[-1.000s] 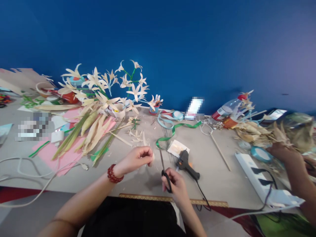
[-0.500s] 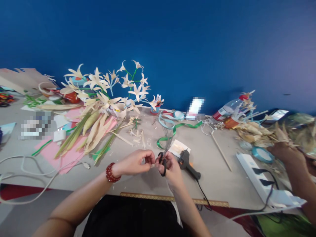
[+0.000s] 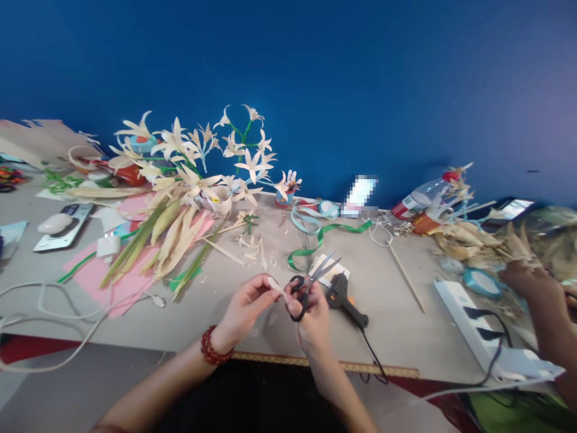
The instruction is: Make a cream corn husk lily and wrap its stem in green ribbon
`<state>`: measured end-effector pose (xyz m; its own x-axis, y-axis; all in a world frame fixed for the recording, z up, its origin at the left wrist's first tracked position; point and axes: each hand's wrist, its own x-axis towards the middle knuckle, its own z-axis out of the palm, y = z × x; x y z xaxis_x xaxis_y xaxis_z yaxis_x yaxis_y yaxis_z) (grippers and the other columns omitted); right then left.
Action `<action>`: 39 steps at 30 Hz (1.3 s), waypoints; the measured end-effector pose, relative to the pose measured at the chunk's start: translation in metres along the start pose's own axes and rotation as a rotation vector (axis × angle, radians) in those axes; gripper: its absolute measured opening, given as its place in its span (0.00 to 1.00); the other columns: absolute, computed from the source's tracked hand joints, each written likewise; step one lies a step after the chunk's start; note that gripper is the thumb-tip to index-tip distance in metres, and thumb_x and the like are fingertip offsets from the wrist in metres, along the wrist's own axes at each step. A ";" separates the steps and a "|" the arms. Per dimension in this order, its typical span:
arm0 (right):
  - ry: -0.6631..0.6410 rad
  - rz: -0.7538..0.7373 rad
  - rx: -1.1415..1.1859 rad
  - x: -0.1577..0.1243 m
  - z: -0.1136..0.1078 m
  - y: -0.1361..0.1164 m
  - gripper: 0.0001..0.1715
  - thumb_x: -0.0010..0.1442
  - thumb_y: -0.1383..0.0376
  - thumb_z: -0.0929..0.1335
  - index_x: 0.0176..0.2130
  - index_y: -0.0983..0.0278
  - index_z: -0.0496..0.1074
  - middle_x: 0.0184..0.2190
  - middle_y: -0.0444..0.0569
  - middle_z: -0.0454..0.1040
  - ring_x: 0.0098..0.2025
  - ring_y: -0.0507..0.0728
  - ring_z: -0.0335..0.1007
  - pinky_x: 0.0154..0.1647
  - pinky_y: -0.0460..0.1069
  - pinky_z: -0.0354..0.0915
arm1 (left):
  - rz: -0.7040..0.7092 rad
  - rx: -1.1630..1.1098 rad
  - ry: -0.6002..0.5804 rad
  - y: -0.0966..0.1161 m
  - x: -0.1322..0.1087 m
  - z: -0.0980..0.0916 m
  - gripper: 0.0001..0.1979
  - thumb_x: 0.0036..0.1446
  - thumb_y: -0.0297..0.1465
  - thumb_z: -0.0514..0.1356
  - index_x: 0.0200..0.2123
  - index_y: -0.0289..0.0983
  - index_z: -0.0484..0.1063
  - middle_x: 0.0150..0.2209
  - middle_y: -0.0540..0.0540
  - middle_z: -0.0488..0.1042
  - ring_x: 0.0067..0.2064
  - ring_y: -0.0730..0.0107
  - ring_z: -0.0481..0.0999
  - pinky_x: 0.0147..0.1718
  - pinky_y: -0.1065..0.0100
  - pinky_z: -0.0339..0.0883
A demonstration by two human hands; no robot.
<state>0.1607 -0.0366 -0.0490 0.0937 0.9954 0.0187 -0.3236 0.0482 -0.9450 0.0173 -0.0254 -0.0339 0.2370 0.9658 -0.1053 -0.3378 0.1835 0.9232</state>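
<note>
My left hand (image 3: 246, 307), with a red bead bracelet at the wrist, pinches a small pale strip of corn husk (image 3: 274, 283). My right hand (image 3: 311, 316) grips black-handled scissors (image 3: 311, 282), blades apart and pointing up to the right, just beside the husk strip. Both hands meet over the near middle of the grey table (image 3: 252, 319).
A black glue gun (image 3: 345, 297) lies right of my hands. Husk flowers (image 3: 202, 162), green ribbon (image 3: 322, 237), pink paper (image 3: 103, 273), a phone (image 3: 63, 225) and cables lie to the left. A white power strip (image 3: 478, 325) and another person's hand (image 3: 527, 279) are at right.
My right hand brought the scissors from the table up to my left hand; the blades now stand apart and tilt to the right.
</note>
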 end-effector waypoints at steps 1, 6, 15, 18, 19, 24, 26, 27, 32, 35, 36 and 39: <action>-0.016 0.009 -0.005 0.000 0.000 0.000 0.18 0.52 0.59 0.75 0.38 0.61 0.67 0.30 0.42 0.71 0.27 0.49 0.62 0.27 0.44 0.59 | 0.004 0.008 0.008 0.001 0.000 0.000 0.07 0.56 0.34 0.65 0.31 0.36 0.74 0.30 0.49 0.71 0.35 0.71 0.69 0.39 0.69 0.64; -0.152 0.127 -0.087 -0.005 -0.013 -0.005 0.19 0.55 0.53 0.74 0.36 0.62 0.65 0.29 0.42 0.68 0.23 0.48 0.57 0.23 0.44 0.55 | 0.049 -0.003 0.005 0.015 0.004 -0.004 0.05 0.57 0.31 0.63 0.31 0.36 0.72 0.34 0.48 0.70 0.36 0.71 0.68 0.39 0.70 0.62; -0.419 0.244 -0.205 -0.024 -0.021 -0.017 0.31 0.50 0.39 0.71 0.33 0.62 0.63 0.27 0.43 0.66 0.28 0.52 0.57 0.29 0.46 0.54 | 0.114 0.033 -0.024 0.033 0.007 -0.002 0.04 0.59 0.30 0.61 0.31 0.36 0.72 0.38 0.46 0.70 0.41 0.67 0.69 0.44 0.68 0.63; -0.398 0.259 -0.215 -0.022 -0.016 -0.018 0.32 0.48 0.39 0.72 0.32 0.62 0.62 0.25 0.41 0.64 0.27 0.51 0.55 0.27 0.46 0.52 | 0.120 0.080 -0.026 0.035 0.008 0.001 0.05 0.58 0.31 0.62 0.30 0.36 0.72 0.37 0.46 0.70 0.41 0.66 0.69 0.43 0.68 0.63; -0.396 0.265 -0.210 -0.022 -0.016 -0.018 0.32 0.48 0.39 0.72 0.31 0.62 0.62 0.25 0.41 0.63 0.26 0.51 0.55 0.27 0.46 0.52 | 0.124 0.088 -0.025 0.036 0.008 0.001 0.06 0.58 0.31 0.62 0.30 0.36 0.72 0.37 0.45 0.70 0.41 0.65 0.69 0.43 0.68 0.64; -0.389 0.282 -0.151 -0.021 -0.014 -0.016 0.31 0.47 0.40 0.73 0.32 0.62 0.62 0.25 0.42 0.65 0.27 0.51 0.57 0.27 0.45 0.52 | 0.126 0.065 -0.029 0.035 0.006 0.003 0.06 0.57 0.31 0.62 0.28 0.37 0.72 0.36 0.47 0.71 0.40 0.66 0.70 0.43 0.68 0.64; -0.387 0.292 -0.127 -0.022 -0.013 -0.015 0.31 0.47 0.41 0.74 0.31 0.62 0.62 0.25 0.41 0.65 0.26 0.50 0.57 0.25 0.44 0.52 | 0.123 0.047 -0.034 0.034 0.005 0.003 0.05 0.57 0.30 0.62 0.29 0.37 0.71 0.35 0.47 0.70 0.39 0.68 0.70 0.42 0.69 0.64; -0.385 0.296 -0.122 -0.022 -0.013 -0.015 0.31 0.47 0.41 0.74 0.31 0.62 0.63 0.25 0.41 0.65 0.25 0.50 0.57 0.25 0.44 0.52 | 0.122 0.040 -0.037 0.034 0.005 0.003 0.05 0.57 0.30 0.62 0.29 0.37 0.71 0.35 0.47 0.70 0.39 0.68 0.69 0.42 0.69 0.64; -0.358 0.306 -0.123 -0.021 -0.013 -0.014 0.31 0.45 0.42 0.75 0.30 0.62 0.63 0.24 0.40 0.64 0.23 0.49 0.56 0.25 0.44 0.52 | 0.133 0.047 -0.032 0.032 0.005 0.002 0.05 0.57 0.29 0.62 0.29 0.37 0.71 0.35 0.48 0.70 0.39 0.68 0.69 0.42 0.69 0.64; -0.347 0.333 -0.126 -0.021 -0.014 -0.013 0.31 0.44 0.43 0.76 0.30 0.62 0.62 0.23 0.39 0.63 0.21 0.48 0.55 0.24 0.44 0.52 | 0.117 0.069 -0.033 0.032 0.006 0.000 0.05 0.57 0.30 0.62 0.30 0.36 0.72 0.36 0.47 0.71 0.39 0.68 0.70 0.41 0.69 0.64; -0.340 0.342 -0.126 -0.022 -0.015 -0.013 0.32 0.44 0.43 0.76 0.29 0.62 0.62 0.23 0.39 0.63 0.21 0.48 0.56 0.24 0.44 0.52 | 0.111 0.076 -0.040 0.033 0.006 -0.001 0.05 0.58 0.30 0.62 0.30 0.36 0.72 0.35 0.47 0.71 0.38 0.69 0.70 0.41 0.69 0.64; -0.333 0.359 -0.128 -0.023 -0.016 -0.013 0.32 0.43 0.43 0.76 0.28 0.62 0.62 0.21 0.38 0.63 0.20 0.48 0.56 0.23 0.44 0.53 | 0.102 0.100 -0.079 0.035 0.007 -0.003 0.06 0.58 0.31 0.62 0.30 0.36 0.71 0.34 0.48 0.71 0.37 0.69 0.70 0.40 0.69 0.64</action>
<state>0.1779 -0.0610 -0.0428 -0.3148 0.9206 -0.2313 -0.1599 -0.2916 -0.9431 0.0047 -0.0117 -0.0036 0.2783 0.9603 0.0171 -0.2723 0.0618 0.9602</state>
